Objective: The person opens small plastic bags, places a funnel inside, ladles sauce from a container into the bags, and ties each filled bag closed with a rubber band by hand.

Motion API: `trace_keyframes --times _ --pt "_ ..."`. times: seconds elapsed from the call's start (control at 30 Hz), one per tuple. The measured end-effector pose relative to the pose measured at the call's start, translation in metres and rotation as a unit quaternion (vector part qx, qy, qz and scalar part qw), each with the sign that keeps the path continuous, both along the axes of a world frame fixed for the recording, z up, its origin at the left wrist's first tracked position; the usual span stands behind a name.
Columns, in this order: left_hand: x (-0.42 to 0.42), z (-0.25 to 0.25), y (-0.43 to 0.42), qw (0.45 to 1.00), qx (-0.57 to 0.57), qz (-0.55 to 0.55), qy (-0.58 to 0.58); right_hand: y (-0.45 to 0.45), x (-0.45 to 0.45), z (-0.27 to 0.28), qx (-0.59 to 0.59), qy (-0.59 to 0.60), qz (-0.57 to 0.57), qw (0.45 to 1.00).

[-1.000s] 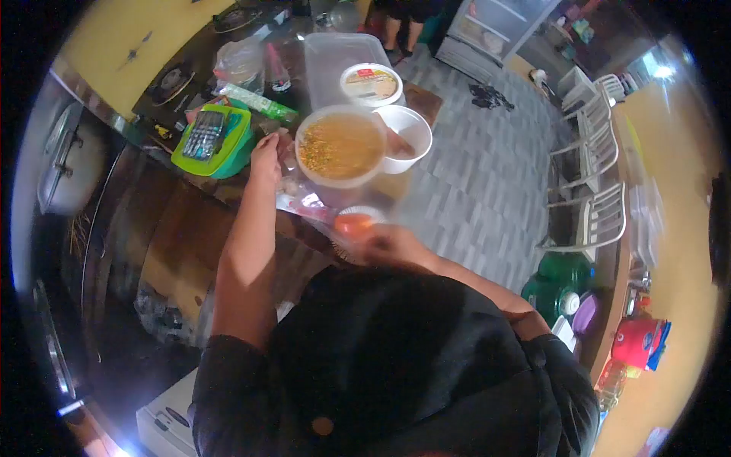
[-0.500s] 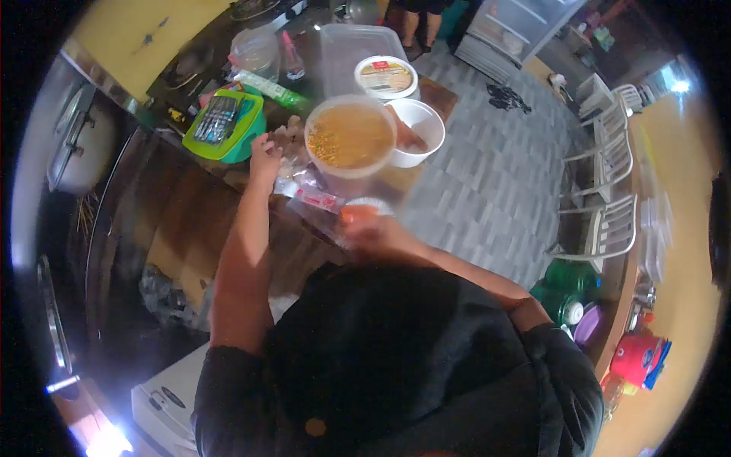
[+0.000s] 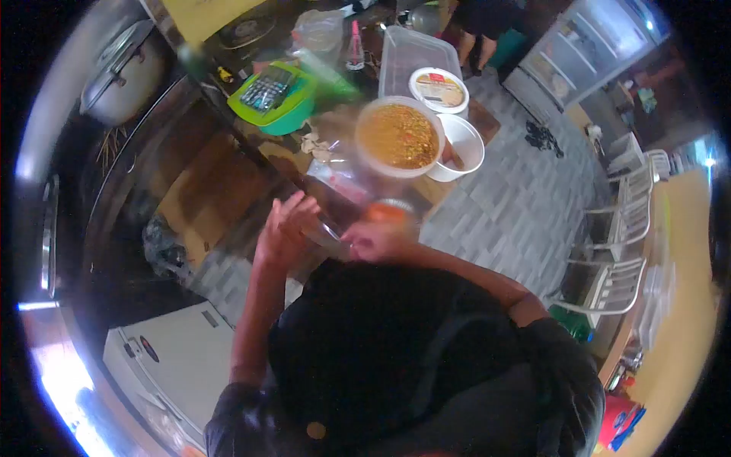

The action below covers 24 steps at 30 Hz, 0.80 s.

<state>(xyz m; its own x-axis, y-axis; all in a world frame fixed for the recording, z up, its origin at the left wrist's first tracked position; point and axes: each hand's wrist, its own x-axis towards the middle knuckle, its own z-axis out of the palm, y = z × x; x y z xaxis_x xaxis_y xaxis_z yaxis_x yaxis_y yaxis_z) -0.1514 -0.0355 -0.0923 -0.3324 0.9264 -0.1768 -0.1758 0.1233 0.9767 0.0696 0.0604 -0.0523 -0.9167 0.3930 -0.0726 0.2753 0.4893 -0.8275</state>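
My left hand [image 3: 286, 227] is raised over the near edge of the table, fingers apart and partly bent. My right hand [image 3: 381, 241], slightly blurred, is closed near my chest. Between them runs a thin clear plastic piece [image 3: 327, 234], its near end at my right fingers; whether it is a bag I cannot tell. Just beyond my right hand sits a small round container with orange contents [image 3: 390, 213]. Farther on stands a large translucent tub [image 3: 364, 158] of orange-brown liquid with chopped bits. A plastic packet with pink print [image 3: 341, 183] lies beside it.
A white tub [image 3: 474, 161] with something brown inside stands beside a white lidded tub [image 3: 438, 90]. A green box [image 3: 293, 118] carries a tray of cutlery-like items. Behind are a clear bin [image 3: 415, 49] and another person's legs [image 3: 476, 52]. White chairs [image 3: 617, 286] stand at right.
My left hand has drawn back from beside the green box towards my right hand. The clear piece now shows between both hands. The view has shifted, and the tub's contents look more stirred.
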Motion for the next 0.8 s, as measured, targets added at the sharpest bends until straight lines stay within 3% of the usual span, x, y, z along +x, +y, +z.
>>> trace_keyframes --times 0.03,0.1,0.17,0.2,0.3,0.4,0.53,0.6,0.63,0.67,0.73,0.77,0.8 --pt "-0.004 0.0 0.005 0.999 0.022 0.017 -0.022 0.0 -0.001 -0.01 0.003 -0.001 0.009 1.0" --pt "-0.015 -0.003 0.021 0.981 0.142 0.016 0.134 0.002 -0.004 -0.031 0.02 0.031 0.015 0.999" --pt "-0.018 -0.002 0.026 0.989 0.142 0.032 -0.002 0.004 -0.001 -0.035 0.019 0.035 0.017 0.999" --pt "-0.008 0.025 0.026 0.961 0.067 0.093 -0.252 0.004 0.0 -0.035 0.016 0.038 0.012 0.999" --pt "-0.002 0.036 0.035 0.967 0.069 0.141 -0.201 0.003 0.004 -0.049 -0.007 0.08 0.005 0.997" --pt "0.012 0.051 0.035 0.949 0.085 0.164 -0.255 0.004 0.009 -0.064 0.055 0.089 0.002 0.995" --pt "0.028 0.065 0.039 0.952 0.1 0.163 -0.24 0.007 0.017 -0.072 0.04 0.049 0.006 0.998" --pt "0.035 0.072 0.039 0.987 0.074 0.102 -0.097 0.005 0.02 -0.076 0.026 0.014 0.014 0.999" --pt "0.038 0.072 0.039 0.987 0.073 0.101 -0.097 0.005 0.022 -0.075 0.024 0.013 0.013 1.0" --pt "0.039 0.071 0.039 0.988 0.106 0.084 0.075 0.006 0.024 -0.074 0.091 0.038 0.006 0.995" --pt "0.041 0.072 0.037 0.958 0.135 0.062 0.244 0.015 0.026 -0.079 0.155 0.061 -0.002 0.986" --pt "0.041 0.074 0.034 0.967 0.094 0.059 0.23 0.027 0.027 -0.093 0.307 0.024 0.078 0.948" --pt "0.041 0.075 0.031 0.971 0.073 0.058 0.222 0.035 0.031 -0.115 0.379 0.001 0.118 0.918"
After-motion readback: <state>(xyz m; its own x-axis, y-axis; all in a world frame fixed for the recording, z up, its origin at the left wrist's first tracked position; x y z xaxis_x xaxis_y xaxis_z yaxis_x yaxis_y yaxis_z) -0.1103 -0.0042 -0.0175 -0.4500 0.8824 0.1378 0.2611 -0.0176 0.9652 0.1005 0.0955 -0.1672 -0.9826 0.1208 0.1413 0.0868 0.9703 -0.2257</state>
